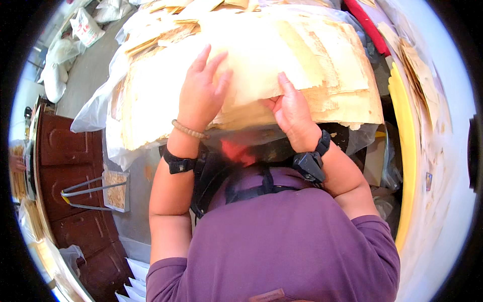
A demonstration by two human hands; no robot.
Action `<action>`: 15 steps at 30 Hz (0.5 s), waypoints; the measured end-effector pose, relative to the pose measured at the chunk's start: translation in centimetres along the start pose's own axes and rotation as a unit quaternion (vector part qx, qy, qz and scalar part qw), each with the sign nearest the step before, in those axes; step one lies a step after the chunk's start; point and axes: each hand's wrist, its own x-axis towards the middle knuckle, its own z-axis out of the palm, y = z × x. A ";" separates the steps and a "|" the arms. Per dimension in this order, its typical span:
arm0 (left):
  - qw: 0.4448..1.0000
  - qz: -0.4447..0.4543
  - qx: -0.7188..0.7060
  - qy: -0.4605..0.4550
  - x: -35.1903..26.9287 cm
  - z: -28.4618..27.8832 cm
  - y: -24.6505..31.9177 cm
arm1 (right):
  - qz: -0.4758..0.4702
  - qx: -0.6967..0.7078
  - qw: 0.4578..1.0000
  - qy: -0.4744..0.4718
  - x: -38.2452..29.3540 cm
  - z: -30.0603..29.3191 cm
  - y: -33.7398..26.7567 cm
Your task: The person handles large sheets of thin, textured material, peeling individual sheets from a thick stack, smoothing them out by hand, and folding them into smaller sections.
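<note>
A broad stack of thin, brittle-looking cream-yellow sheets (339, 75) lies before me, with ragged edges and strong glare over its middle. My right hand (294, 113) pinches the near edge of the top sheet (256, 75), thumb above and fingers partly hidden below. Over the left part of the same sheet, my left hand (203, 85) has its fingers spread and grips nothing; whether it touches the surface I cannot tell. Clear plastic film (96, 105) hangs out from under the stack on the left.
Folded sheet pieces (166, 36) lie on the stack's far left. A yellow edge (402, 158) borders a side surface at right, with a red strip (368, 26) farther back. Left are a dark red cabinet (71, 166), a long-handled dustpan (116, 191) with scraps, and white sacks (86, 28).
</note>
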 end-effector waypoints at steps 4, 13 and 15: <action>0.989 -0.005 0.108 -0.102 -0.9 2.0 -0.6 | 0.085 -0.014 0.996 -0.025 -0.8 -1.8 -1.6; 0.985 -0.159 0.053 -0.029 0.2 2.8 -0.1 | -0.409 -0.582 0.682 -0.170 -3.4 -1.3 -4.8; 0.964 -0.257 -0.009 -0.064 1.3 2.7 -0.7 | -0.442 -0.613 0.633 -0.167 -1.8 -0.9 -3.2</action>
